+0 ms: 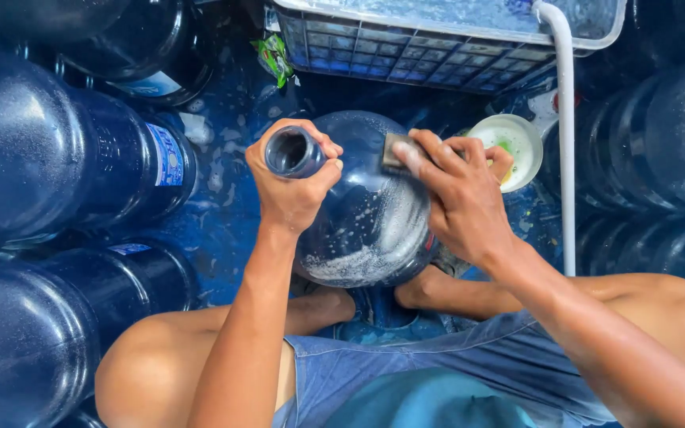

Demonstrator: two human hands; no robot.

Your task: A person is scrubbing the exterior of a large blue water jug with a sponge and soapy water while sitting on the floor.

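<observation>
The person wears blue denim shorts (406,364) with a stitched seam, and below them a light teal cloth (430,400) shows. Both arms are bare without sleeves, the knees and feet are bare too.

Blue water jugs (49,158) lying stacked at left; more jugs (660,135) at right. Latticed plastic crate (406,47) at top. White pipe (566,135) running down beside a small white bowl (517,147). Green wrapper (275,57) on wet blue floor (223,214).

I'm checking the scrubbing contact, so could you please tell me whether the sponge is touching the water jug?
Touching. The head view shows the right hand pressing the sponge flat onto the soapy shoulder of the water jug, with no gap.
</observation>
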